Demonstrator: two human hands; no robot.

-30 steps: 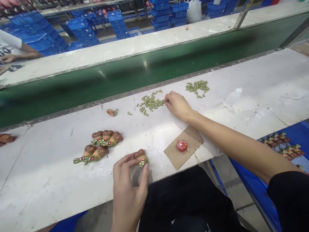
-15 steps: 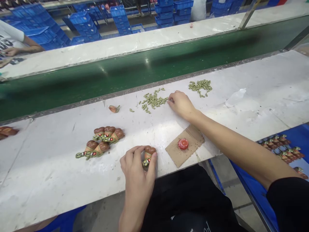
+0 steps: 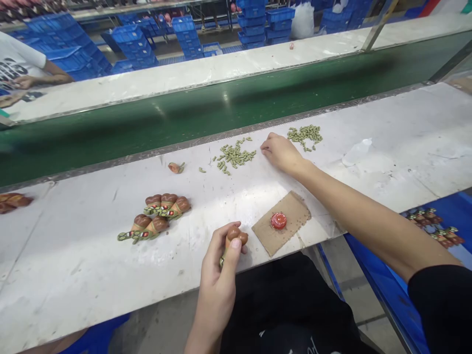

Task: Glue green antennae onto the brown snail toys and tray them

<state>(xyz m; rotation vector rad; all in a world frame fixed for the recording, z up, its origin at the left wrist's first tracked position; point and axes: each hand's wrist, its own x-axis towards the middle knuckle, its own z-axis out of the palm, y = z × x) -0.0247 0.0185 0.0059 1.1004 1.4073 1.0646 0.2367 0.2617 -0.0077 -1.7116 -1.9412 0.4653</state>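
My left hand [image 3: 220,268] is closed around a small painted figurine [image 3: 236,237] with a glossy brown, rounded top and green at its lower end, at the table's front edge. My right hand [image 3: 280,153] is pinched just right of a loose pile of small green pieces [image 3: 236,156]; whatever sits between its fingertips is too small to make out. A second pile of green pieces [image 3: 305,134] lies beyond that hand. Between my arms, a red round cap [image 3: 278,221] rests on a piece of cardboard [image 3: 262,234]. Several similar figurines [image 3: 157,223] lie left of my left hand.
A single orange-and-green piece [image 3: 176,167] lies near the back of the white table [image 3: 92,216]. Behind runs a green conveyor belt [image 3: 184,110]. At right, a blue tray [image 3: 387,275] holds rows of figurines. Another person [image 3: 25,64] works across the belt at far left.
My left hand has lifted the figurine and turned it, its brown top now towards me, moving slightly right. My right hand has drawn a little to the right, off the pile's edge.
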